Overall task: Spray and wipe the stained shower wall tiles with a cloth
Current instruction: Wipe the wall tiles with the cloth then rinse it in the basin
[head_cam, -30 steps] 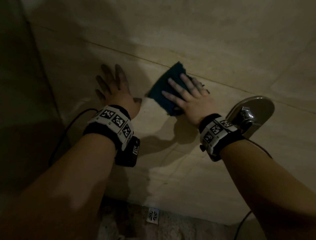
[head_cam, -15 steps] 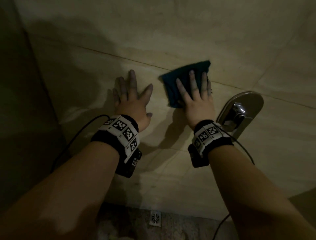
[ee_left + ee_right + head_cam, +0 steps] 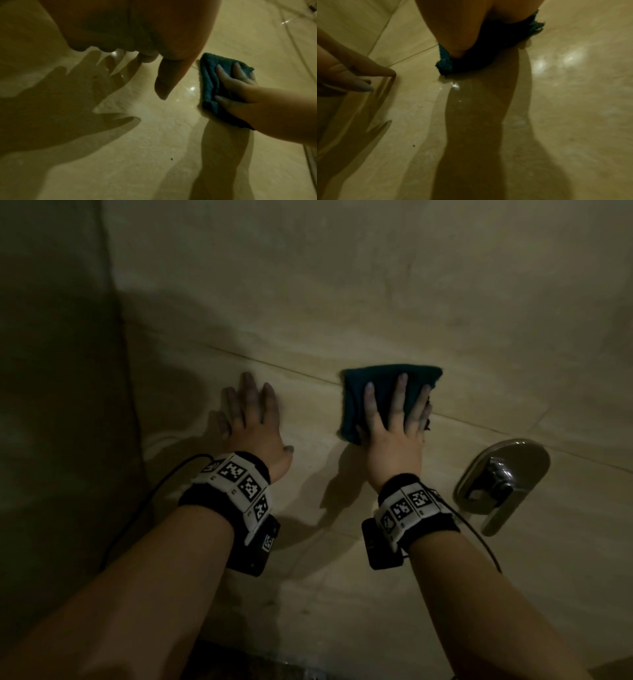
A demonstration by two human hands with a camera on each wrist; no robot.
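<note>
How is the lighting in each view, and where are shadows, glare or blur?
Head view: dim, left side dark; both arms shadow the wall. Left wrist view: large hand shadow, small glints beside the cloth. Right wrist view: arm shadow below the cloth, glare patches and blur at right.

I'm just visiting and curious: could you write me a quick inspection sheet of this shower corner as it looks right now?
Surface: beige wall tiles, glossy with wet glints near the cloth; a small dark speck lower down.
Job's things: teal cloth flat on the wall; no spray bottle seen.
Clutter: nothing seen.
Hands: right hand presses the cloth with straight fingers; left hand flat on bare tile.
Cables: black cable from the left wristband, another from the right.
Surroundings: chrome valve right of the cloth; side wall at left.
</note>
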